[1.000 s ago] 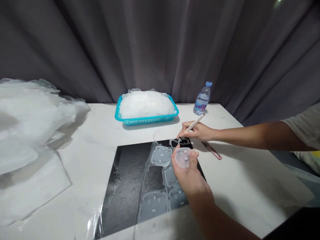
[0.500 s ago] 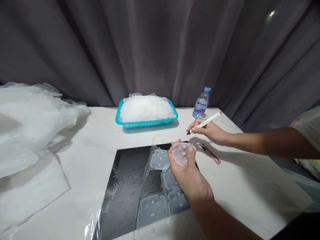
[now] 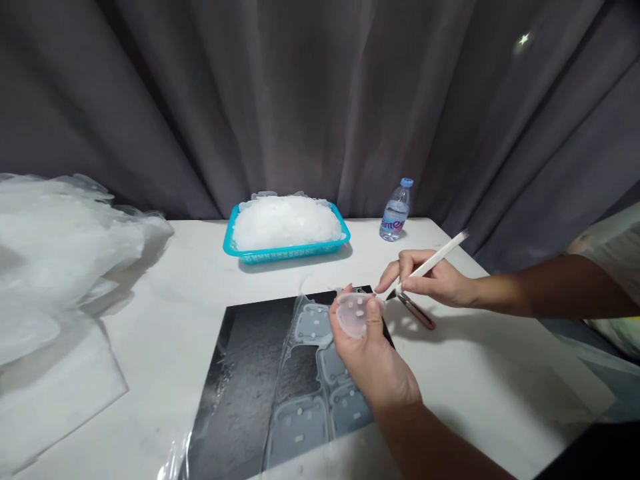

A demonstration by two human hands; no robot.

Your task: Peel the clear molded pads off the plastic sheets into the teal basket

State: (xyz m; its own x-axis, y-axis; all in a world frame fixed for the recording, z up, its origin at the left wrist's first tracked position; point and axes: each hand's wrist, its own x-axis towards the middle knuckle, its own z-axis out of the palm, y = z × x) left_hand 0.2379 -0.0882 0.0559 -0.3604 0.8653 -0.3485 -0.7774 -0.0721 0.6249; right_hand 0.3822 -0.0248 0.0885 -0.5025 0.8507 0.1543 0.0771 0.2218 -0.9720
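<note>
My left hand point(image 3: 380, 367) is closed on a translucent moulded plastic piece point(image 3: 353, 315) with small raised bumps, thumb on top and fingers beneath. My right hand point(image 3: 430, 277) grips a white pen-shaped craft knife point(image 3: 437, 257). Its dark pointed tip meets the right edge of the piece, beside my left thumb, and a right fingertip is at that edge too. Below my left hand, a clear sheet of joined moulded pieces point(image 3: 300, 423) lies on a black mat point(image 3: 240, 380). Pink-handled snips point(image 3: 419, 312) rest on the table, partly under the right hand.
At the back stands a turquoise basket point(image 3: 287, 253) heaped with translucent pieces. A water bottle point(image 3: 395, 213) stands to its right. On the left is a big pile of clear sheets point(image 3: 65, 260). A grey curtain point(image 3: 300, 100) hangs behind the white table point(image 3: 170, 333).
My right hand has come down to the piece, bringing the knife tip to its right edge. The left hand keeps its hold. The view has shifted slightly.
</note>
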